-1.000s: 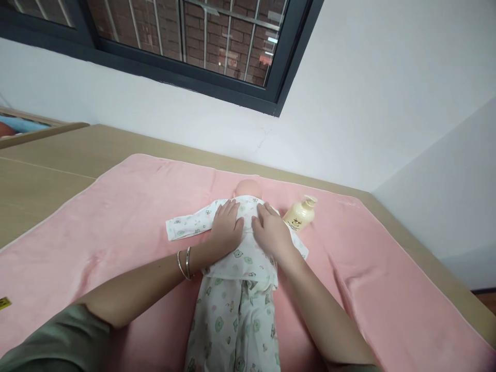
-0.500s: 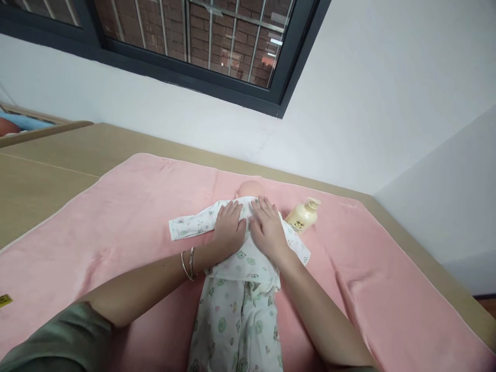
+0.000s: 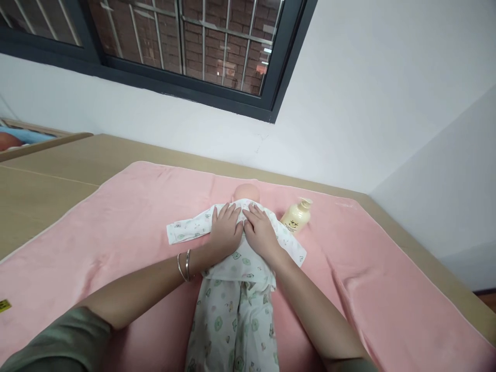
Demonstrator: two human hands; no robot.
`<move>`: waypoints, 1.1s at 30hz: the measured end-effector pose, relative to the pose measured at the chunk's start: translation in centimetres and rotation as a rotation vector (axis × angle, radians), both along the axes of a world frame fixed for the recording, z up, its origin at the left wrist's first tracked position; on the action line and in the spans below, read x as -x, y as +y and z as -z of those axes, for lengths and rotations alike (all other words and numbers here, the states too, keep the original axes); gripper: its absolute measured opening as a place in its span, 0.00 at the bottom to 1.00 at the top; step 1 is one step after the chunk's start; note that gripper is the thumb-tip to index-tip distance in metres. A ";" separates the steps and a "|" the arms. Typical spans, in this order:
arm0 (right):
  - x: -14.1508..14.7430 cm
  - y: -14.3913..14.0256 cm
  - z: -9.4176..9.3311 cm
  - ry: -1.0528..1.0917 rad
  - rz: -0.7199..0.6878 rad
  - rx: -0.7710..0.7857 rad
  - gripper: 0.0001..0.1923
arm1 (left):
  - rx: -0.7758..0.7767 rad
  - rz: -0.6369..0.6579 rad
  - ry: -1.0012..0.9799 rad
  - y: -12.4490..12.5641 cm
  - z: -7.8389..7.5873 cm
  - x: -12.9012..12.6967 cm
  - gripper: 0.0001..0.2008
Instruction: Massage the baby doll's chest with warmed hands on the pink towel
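A baby doll [image 3: 247, 192] with a smooth, bare head lies stretched out, its arms spread to the sides; no face shows. It wears a white printed top [image 3: 242, 263] and matching trousers [image 3: 232, 323]. Flat on the left side of the upper torso rests my left hand [image 3: 226, 230], fingers spread. My right hand [image 3: 261, 230] lies flat on the other side, fingers stretched toward the head. The thumbs nearly meet over the middle. Beyond the doll's right-hand sleeve a cream pump bottle [image 3: 296, 216] leans on the blanket.
A pink blanket [image 3: 127, 217] with some creases covers much of the wooden surface [image 3: 50, 191]. Behind it rise a white wall [image 3: 349, 103] and a dark-framed window [image 3: 186, 95] with bars outside. A yellow label [image 3: 5, 305] shows at the left edge.
My right hand has slid a little inward, toward the middle of the doll's upper torso. My left hand stays in about the same place. The camera view has shifted slightly.
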State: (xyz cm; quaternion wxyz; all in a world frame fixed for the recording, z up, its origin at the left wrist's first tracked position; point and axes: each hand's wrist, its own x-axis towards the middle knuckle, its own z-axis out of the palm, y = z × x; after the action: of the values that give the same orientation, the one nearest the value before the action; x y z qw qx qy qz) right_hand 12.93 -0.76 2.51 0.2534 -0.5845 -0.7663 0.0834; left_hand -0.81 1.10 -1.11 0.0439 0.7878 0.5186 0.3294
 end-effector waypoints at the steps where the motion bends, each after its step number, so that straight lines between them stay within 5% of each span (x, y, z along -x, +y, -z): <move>1: 0.1 -0.2 -0.3 0.001 -0.007 -0.001 0.25 | 0.003 0.006 0.007 -0.1 -0.3 0.0 0.23; 7: -1.0 -1.8 -3.9 0.073 -0.036 -0.048 0.24 | 0.096 0.176 -0.129 -1.7 -3.4 -0.1 0.27; 11: -4.2 -2.1 -6.7 0.165 0.092 -0.083 0.24 | 0.257 0.383 -0.522 -1.6 -6.4 -1.5 0.27; 13: -6.0 -2.0 -7.7 0.169 0.186 -0.149 0.24 | 0.459 0.464 -0.831 -0.6 -8.0 -3.1 0.26; 18: -8.4 -1.0 -8.0 0.083 0.371 -0.267 0.26 | 1.250 0.572 -1.442 2.7 -10.9 -7.9 0.31; 25: -8.3 0.2 -7.1 0.000 0.417 -0.179 0.26 | 1.453 0.521 -1.700 3.7 -12.4 -10.4 0.32; 33: -7.1 -0.4 -8.8 -0.220 0.684 -0.083 0.21 | 1.532 0.500 -1.613 3.0 -11.4 -9.2 0.33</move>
State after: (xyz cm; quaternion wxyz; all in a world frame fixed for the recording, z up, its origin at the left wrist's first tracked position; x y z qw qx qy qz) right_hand 20.08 -1.15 11.33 0.2061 -0.8019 -0.5516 -0.1008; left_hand 8.39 4.13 10.24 0.8982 0.1939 0.2326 0.3187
